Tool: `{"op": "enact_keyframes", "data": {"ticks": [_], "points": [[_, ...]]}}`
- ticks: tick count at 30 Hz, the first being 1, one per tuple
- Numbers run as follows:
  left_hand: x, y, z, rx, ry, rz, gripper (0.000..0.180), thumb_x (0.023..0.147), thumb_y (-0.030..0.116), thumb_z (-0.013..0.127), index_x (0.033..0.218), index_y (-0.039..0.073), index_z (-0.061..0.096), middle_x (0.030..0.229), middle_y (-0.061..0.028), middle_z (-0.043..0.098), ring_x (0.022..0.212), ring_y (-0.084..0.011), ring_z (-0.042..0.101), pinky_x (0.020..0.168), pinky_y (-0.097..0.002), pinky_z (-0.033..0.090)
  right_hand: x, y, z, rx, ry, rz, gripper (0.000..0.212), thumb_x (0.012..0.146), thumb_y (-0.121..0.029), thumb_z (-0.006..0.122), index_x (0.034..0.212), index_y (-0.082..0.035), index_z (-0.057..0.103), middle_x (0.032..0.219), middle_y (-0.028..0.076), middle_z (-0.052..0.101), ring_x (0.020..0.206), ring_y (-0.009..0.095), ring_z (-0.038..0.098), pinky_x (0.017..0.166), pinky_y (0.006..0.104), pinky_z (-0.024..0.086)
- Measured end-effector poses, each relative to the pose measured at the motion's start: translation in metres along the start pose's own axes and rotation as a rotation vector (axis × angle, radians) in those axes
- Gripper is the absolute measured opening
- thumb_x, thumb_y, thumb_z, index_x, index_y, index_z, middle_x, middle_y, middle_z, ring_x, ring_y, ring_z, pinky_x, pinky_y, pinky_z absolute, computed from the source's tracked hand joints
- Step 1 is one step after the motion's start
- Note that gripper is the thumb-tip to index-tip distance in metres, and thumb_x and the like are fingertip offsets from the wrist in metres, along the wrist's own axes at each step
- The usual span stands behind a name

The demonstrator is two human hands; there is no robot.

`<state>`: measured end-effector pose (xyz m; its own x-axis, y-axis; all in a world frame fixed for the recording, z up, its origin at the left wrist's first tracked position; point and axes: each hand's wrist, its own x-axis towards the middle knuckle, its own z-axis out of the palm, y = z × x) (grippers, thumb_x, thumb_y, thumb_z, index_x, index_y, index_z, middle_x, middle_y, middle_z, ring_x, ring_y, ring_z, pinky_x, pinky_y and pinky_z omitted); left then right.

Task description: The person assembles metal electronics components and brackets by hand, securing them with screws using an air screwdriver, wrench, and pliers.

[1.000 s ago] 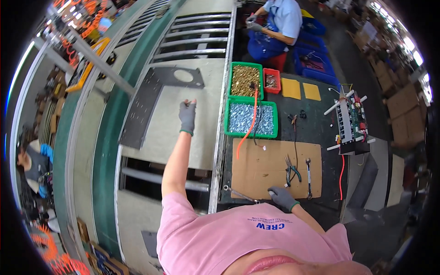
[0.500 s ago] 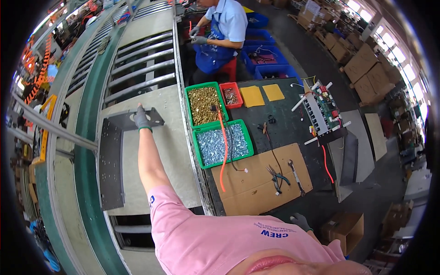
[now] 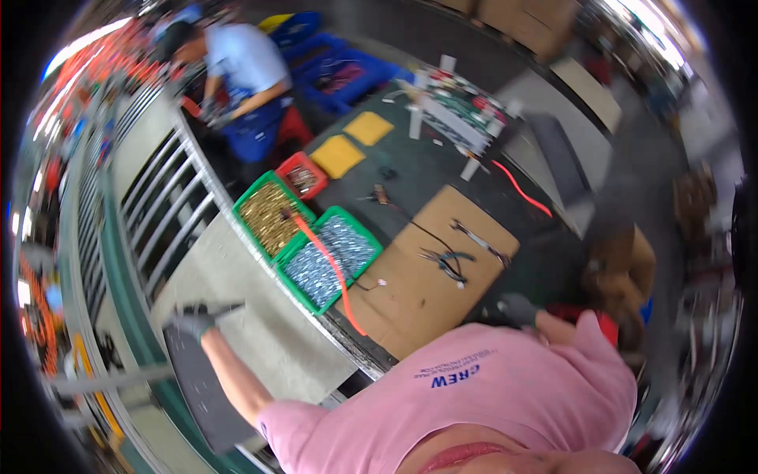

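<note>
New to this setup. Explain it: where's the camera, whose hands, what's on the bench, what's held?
No robot here: a person works by hand. The view comes from a wide fisheye camera on their head, looking down, so straight edges bend. The grey-gloved left hand is at the end of a dark metal panel; blur hides its grip. The right hand is near the bench, holding nothing discernible. On the bench: pliers and a wrench on a cardboard sheet, green trays of small metal parts, and a circuit assembly.
</note>
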<state>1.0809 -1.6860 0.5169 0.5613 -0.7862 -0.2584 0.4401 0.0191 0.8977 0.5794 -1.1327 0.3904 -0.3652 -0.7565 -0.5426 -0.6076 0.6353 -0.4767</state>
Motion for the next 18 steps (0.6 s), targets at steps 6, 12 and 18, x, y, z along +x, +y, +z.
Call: {"op": "enact_keyframes", "data": {"ticks": [6, 12, 18], "points": [[-0.095, 0.022, -0.039, -0.048, -0.373, -0.191, 0.029, 0.077, 0.035, 0.053, 0.061, 0.012, 0.048, 0.053, -0.0014, 0.045, 0.048, -0.0151, 0.042, 0.049, -0.0307, 0.039, 0.029, 0.019, -0.005, 0.162, -0.093, 0.029, 0.029, 0.078, -0.026, 0.053, 0.092, -0.002, 0.062, 0.091, 0.019, 0.062, 0.083, 0.034, 0.06, 0.074, 0.0423, 0.046], [-0.267, 0.067, -0.025, -0.174, -0.663, -0.202, 0.026, 0.081, 0.03, 0.049, 0.079, 0.005, 0.05, 0.06, 0.0004, 0.035, 0.053, -0.0121, 0.034, 0.054, -0.0281, 0.033, 0.039, 0.022, -0.016, 0.037, -0.197, -0.094, 0.031, 0.081, -0.026, 0.048, 0.097, -0.003, 0.061, 0.097, 0.019, 0.062, 0.092, 0.034, 0.059, 0.08, 0.0433, 0.045], [-0.405, 0.086, 0.005, -0.304, -1.16, -0.298, 0.025, 0.078, 0.022, 0.051, 0.091, 0.0, 0.047, 0.062, 0.002, 0.03, 0.055, -0.009, 0.029, 0.056, -0.0261, 0.029, 0.042, -0.011, -0.052, 0.045, 0.009, -0.3, 0.035, 0.085, -0.027, 0.049, 0.114, -0.008, 0.051, 0.099, 0.018, 0.061, 0.093, 0.032, 0.06, 0.08, 0.0437, 0.045]]}}
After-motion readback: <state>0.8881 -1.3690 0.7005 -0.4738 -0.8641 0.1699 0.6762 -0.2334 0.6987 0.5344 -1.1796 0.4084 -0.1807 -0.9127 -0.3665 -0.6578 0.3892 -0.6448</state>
